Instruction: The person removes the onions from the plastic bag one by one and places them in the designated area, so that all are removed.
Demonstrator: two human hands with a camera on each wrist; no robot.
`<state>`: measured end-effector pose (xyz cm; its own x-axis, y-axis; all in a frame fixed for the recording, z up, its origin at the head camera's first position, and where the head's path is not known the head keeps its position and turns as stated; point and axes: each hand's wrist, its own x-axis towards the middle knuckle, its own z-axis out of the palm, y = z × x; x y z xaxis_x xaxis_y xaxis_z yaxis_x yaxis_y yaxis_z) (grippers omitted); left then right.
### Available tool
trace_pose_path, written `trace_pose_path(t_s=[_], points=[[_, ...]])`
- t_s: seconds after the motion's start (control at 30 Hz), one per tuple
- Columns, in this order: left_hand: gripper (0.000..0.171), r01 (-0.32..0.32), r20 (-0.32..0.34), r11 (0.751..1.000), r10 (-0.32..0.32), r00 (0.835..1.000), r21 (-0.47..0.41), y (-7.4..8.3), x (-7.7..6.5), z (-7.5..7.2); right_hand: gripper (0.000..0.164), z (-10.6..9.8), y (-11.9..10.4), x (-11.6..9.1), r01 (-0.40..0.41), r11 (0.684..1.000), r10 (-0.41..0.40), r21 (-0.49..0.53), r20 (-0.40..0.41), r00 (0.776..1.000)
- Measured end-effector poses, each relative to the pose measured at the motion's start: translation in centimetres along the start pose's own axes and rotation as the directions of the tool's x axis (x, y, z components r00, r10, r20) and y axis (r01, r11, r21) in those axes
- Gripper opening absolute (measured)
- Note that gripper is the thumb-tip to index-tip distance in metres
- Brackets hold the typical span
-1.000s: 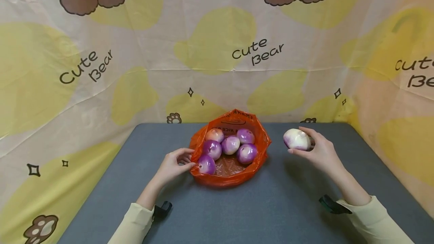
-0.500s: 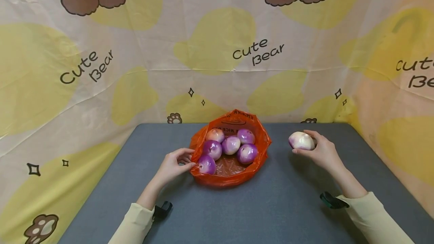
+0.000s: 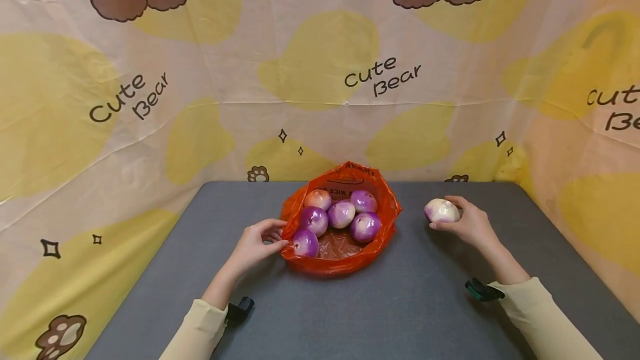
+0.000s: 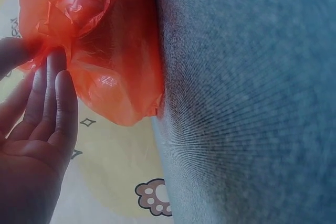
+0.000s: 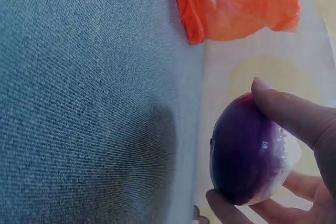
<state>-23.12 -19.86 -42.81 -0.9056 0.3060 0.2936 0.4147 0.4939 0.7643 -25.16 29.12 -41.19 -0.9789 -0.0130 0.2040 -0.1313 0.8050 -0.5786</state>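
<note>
In the head view, an orange-red plastic bag stands with its mouth rolled wide on the grey table. Several purple-and-white onions lie inside it, with the bag's floor showing at the front. My left hand pinches the bag's left rim between thumb and fingers; in the left wrist view the fingertips are partly lost in the plastic. To the right of the bag, my right hand grips another onion by its sides. The right wrist view shows this onion held off the table, its shadow below.
The grey cloth-covered table ends at a back edge just behind the bag. A printed curtain with bear drawings hangs behind it and along both sides. Dark straps sit at the sleeve cuffs.
My right hand, with the onion in it, has come slightly lower and a little toward me. The left hand keeps its hold on the bag rim, and the onions in the bag lie still.
</note>
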Motion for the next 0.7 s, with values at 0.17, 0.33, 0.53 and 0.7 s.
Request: trace_pose_path(t_s=[0.17, 0.33, 0.53, 0.7], points=[[0.037, 0.009, -0.004, 1.000, -0.009, 1.000, 0.010, 0.0, -0.1, 0.0, 0.086, 0.4, 0.4, 0.4, -0.016, 1.000, 0.016, 0.001, 0.025, 1.000], [0.036, 0.010, -0.006, 1.000, -0.010, 1.000, 0.018, 0.0, -0.1, 0.0, 0.086, 0.7, 0.7, 0.8, -0.021, 1.000, 0.021, 0.004, 0.045, 0.999], [0.036, 0.012, -0.008, 1.000, -0.011, 1.000, 0.012, -0.1, -0.1, 0.0, 0.087, 1.0, 0.7, 1.3, -0.026, 1.000, 0.025, 0.016, 0.071, 0.997], [0.036, 0.017, -0.007, 1.000, -0.016, 1.000, 0.017, -0.2, -0.1, 0.0, 0.086, 1.4, 0.6, 1.6, -0.037, 0.999, 0.034, 0.030, 0.086, 0.996]])
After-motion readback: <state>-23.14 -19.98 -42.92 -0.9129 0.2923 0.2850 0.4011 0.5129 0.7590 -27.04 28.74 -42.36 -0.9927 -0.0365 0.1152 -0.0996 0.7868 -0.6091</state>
